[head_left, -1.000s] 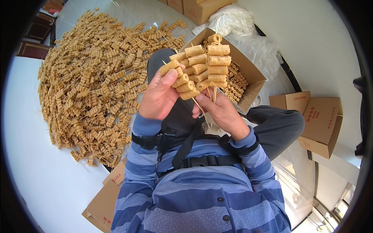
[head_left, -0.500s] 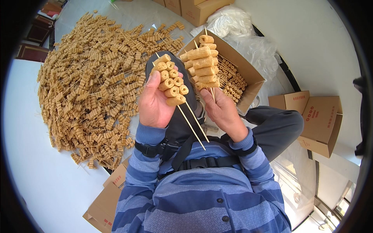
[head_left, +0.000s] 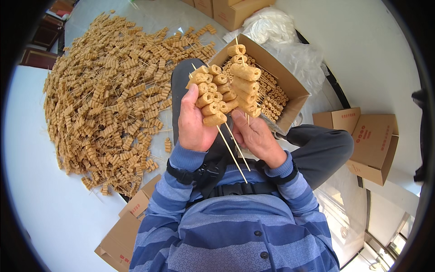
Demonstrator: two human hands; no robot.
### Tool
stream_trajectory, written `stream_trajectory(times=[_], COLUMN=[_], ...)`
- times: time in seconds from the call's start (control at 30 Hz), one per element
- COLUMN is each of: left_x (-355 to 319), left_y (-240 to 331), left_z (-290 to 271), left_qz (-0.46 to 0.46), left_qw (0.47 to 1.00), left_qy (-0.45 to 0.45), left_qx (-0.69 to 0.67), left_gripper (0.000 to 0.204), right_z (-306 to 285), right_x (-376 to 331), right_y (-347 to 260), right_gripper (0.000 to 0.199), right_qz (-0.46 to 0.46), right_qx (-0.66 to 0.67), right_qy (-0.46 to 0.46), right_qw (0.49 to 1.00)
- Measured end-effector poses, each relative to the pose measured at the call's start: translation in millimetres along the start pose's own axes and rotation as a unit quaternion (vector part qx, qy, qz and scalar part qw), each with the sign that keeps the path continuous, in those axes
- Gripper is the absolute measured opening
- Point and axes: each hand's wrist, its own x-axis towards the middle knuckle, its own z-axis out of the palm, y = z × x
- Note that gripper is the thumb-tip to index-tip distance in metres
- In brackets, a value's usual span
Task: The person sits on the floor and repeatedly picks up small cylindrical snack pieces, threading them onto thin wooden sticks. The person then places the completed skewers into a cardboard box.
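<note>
My left hand [head_left: 195, 122] is closed around skewers of golden-brown hollow rolls [head_left: 210, 97], thumb along their left side. Two bare stick ends stick out below, toward my lap. More skewered rolls [head_left: 245, 86] are in my right hand [head_left: 260, 138], whose thumb and fingers pinch them near the lower end. The two bunches meet or overlap between my hands, so how many skewers each hand has cannot be told. Just behind the right bunch stands an open cardboard box [head_left: 290, 106] with many skewered rolls packed inside, partly hidden by what I hold.
A large heap of skewered rolls [head_left: 104, 99] covers the floor at the left. White plastic sheeting [head_left: 269, 27] lies behind the box. Cardboard cartons stand at the right [head_left: 374, 140], at the lower left [head_left: 122, 235] and at the back [head_left: 231, 13].
My left hand has moved right with its skewers, up against those in my right hand. The right-hand skewers have turned and shifted slightly right. My left knee uncovers a loose skewer beside the heap.
</note>
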Motion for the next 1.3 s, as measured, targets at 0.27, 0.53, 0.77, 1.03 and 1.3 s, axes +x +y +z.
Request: stream_trajectory(times=[0.27, 0.53, 0.77, 1.03, 1.3], left_x=[7, 20, 22, 14, 3], left_y=[4, 16, 20, 11, 5], left_z=[-17, -26, -31, -25, -14], left_qz=[0.009, 0.043, 0.031, -0.010, 0.018], left_qw=[1.000, 0.999, 0.999, 0.996, 0.998], left_qy=[0.014, 0.015, 0.040, -0.004, -0.009], left_qx=[0.011, -0.020, -0.003, -0.084, -0.064], left_gripper=[0.052, 0.048, 0.046, 0.063, 0.062], right_z=[6, -22, -37, -35, -12], right_x=[-1, -4, -12, -17, -13], right_y=[-1, 3, -7, -4, 5], right_gripper=[0.043, 0.040, 0.041, 0.046, 0.038], right_qz=[-0.026, -0.003, 0.045, 0.079, 0.045], right_qx=[0.096, 0.080, 0.089, 0.236, 0.100], right_qy=[0.007, 0.025, 0.050, -0.059, 0.002], right_qw=[0.995, 0.996, 0.994, 0.967, 0.994])
